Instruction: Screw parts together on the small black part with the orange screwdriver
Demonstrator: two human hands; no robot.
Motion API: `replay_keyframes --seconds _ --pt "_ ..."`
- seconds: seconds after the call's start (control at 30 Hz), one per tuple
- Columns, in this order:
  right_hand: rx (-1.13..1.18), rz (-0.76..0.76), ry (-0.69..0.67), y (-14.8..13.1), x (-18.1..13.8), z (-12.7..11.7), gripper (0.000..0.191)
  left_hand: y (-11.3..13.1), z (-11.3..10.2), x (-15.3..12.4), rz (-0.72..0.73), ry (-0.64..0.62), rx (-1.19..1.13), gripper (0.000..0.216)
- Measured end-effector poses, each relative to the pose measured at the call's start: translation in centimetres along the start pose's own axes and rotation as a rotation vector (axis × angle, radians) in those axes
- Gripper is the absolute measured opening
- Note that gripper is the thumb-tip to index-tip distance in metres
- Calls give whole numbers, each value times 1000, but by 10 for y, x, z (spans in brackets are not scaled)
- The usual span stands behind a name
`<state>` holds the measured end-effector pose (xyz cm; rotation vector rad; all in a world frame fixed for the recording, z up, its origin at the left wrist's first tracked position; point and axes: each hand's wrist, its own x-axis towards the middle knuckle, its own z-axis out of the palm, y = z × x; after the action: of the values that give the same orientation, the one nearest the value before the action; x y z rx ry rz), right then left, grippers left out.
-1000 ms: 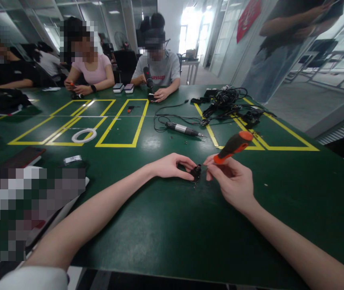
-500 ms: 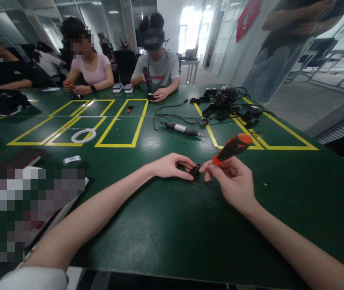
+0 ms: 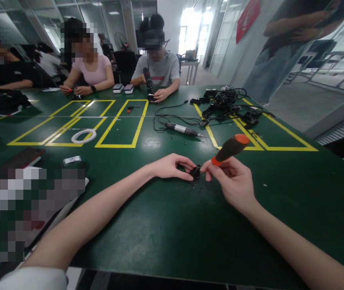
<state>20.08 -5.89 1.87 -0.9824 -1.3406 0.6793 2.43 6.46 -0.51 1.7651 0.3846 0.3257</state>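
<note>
One small black part (image 3: 195,175) sits at the frame's centre on the desk (image 3: 159,233), pinched in the grip of the left hand (image 3: 170,166), probably for steadiness, while the right hand (image 3: 235,180), just beside, has its grip around a tilted black-and-orange screwdriver (image 3: 231,147).

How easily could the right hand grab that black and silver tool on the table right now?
Probably not easily: the right hand is busy gripping an orange and black handle. The black and silver tool lies farther out on the green table, though nothing seems to block the way.
</note>
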Motion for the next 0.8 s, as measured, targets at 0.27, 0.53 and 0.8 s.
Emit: replay_keyframes --seconds 0.27,0.53,0.8 --pt "50 14 -48 3 1 -2 23 1 0 0 -9 1 17 42" --pt "1 22 -42 1 2 0 28 2 -1 -2 -14 8 26 39" --pt "39 72 -9 1 1 1 28 1 -2 -2 -20 15 35 39"
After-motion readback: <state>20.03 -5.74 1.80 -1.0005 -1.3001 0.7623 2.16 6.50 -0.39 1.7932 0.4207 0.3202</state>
